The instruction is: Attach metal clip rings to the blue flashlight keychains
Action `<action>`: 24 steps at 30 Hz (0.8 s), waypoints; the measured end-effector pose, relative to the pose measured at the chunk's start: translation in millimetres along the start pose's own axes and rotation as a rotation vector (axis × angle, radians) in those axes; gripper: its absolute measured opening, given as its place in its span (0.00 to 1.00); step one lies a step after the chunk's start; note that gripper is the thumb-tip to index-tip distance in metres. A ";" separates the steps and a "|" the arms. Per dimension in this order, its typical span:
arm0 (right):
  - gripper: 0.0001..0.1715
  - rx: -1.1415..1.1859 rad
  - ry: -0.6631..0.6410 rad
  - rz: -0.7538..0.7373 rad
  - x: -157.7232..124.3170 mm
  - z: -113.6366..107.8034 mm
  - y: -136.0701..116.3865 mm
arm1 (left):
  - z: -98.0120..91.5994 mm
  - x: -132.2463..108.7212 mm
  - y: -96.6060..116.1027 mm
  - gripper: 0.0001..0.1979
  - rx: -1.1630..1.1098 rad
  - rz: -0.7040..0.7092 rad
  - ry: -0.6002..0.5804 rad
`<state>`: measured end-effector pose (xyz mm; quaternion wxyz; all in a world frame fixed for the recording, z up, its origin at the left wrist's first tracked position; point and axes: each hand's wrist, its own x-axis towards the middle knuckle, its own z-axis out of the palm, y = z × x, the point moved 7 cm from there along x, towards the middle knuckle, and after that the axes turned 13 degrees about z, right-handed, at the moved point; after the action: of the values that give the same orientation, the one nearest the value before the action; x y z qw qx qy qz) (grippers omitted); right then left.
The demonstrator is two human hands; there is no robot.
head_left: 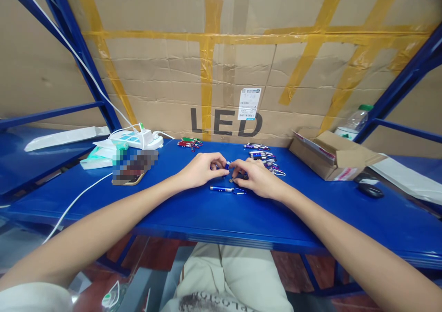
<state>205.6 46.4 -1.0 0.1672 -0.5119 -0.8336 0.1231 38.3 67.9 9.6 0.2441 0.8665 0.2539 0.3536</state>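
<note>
My left hand (pixel 203 170) is closed in a pinch on a small blue metal flashlight part (pixel 227 165). The fingertips of my right hand (pixel 254 176) are close to that part; whether they touch it I cannot tell. Its thumb and forefinger are apart, with nothing visible held. Between the hands, small round button cells (pixel 230 180) lie on the table. Just in front is a slim blue keychain flashlight (pixel 221 189) with a carabiner clip. Several more blue keychain flashlights (pixel 260 156) lie behind my right hand, partly hidden by it.
Red and green keychain flashlights (pixel 188 143) lie at the back of the blue table (pixel 193 215). To the left are a phone (pixel 133 169), a tissue pack (pixel 103 155) and a power strip (pixel 141 139). An open cardboard box (pixel 331 153) and a black mouse (pixel 370 190) are right.
</note>
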 end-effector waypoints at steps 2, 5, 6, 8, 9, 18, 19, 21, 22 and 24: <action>0.18 -0.003 0.009 0.003 0.5 0.9 -0.3 | 0.6 -0.2 -1.4 0.12 -0.009 -0.014 -0.004; 0.19 0.001 0.047 0.008 1.4 -0.3 0.5 | 0.7 -0.4 -2.5 0.12 0.006 -0.020 -0.011; 0.18 0.018 0.070 0.005 1.7 -2.1 1.0 | 0.3 -0.3 -2.2 0.12 0.029 -0.014 -0.014; 0.18 0.092 0.140 -0.005 1.8 -8.8 2.7 | -0.4 -0.2 -0.3 0.11 0.094 0.010 -0.024; 0.17 0.146 0.186 -0.014 1.3 -13.4 3.6 | -0.4 -0.2 1.1 0.11 0.128 0.026 -0.033; 0.16 0.335 0.334 -0.130 -8.6 -29.3 -5.4 | 3.1 -1.8 14.9 0.08 0.276 0.148 -0.116; 0.16 0.335 0.328 -0.131 -9.0 -28.8 -6.2 | 3.2 -1.8 15.6 0.08 0.284 0.153 -0.117; 0.16 0.337 0.319 -0.127 -9.4 -28.2 -6.9 | 3.6 -1.8 16.2 0.08 0.290 0.155 -0.120; 0.16 0.337 0.316 -0.124 -9.5 -28.2 -7.1 | 3.7 -1.8 16.3 0.08 0.291 0.154 -0.121; 0.16 0.334 0.309 -0.116 -9.5 -28.4 -7.5 | 3.8 -1.8 16.6 0.08 0.293 0.151 -0.121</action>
<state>215.0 35.5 26.3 0.3819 -0.4413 -0.7942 0.1695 44.5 53.4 16.3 0.1028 0.9291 0.2219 0.2774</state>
